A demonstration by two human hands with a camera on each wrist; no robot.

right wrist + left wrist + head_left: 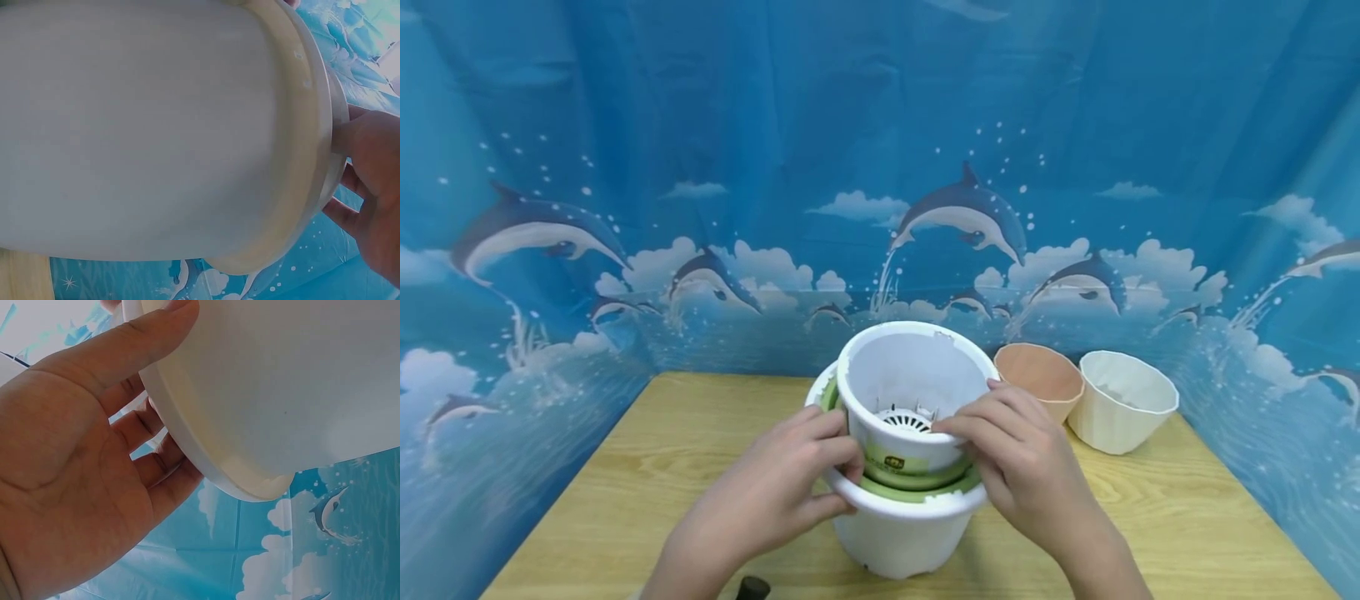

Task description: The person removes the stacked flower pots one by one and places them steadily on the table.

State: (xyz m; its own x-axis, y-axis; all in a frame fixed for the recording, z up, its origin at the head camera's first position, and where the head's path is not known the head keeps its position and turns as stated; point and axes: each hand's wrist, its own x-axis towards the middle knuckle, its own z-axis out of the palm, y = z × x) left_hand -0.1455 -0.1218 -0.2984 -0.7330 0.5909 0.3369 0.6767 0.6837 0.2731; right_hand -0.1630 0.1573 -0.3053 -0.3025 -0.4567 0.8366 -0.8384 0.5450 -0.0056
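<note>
A small white flowerpot [917, 362] with a slotted bottom and a green label sits tilted inside a green-rimmed pot [898, 492]. Both are nested in a large white flowerpot [902, 542] on the table. My left hand [786, 475] grips the large pot's rim at its left side, thumb on the outer wall and fingers over the edge; the left wrist view shows this hand [81, 450] at the rim. On the other side, my right hand [1026, 450] pinches the small pot's rim, fingertips over its inner edge. Its thumb is mostly hidden in the head view.
An orange pot [1037, 375] and a cream faceted pot [1120, 404] stand side by side at the back right of the wooden table [700, 442]. A dark round-ended object [753, 588] shows at the front edge. Behind hangs a blue dolphin curtain [775, 167].
</note>
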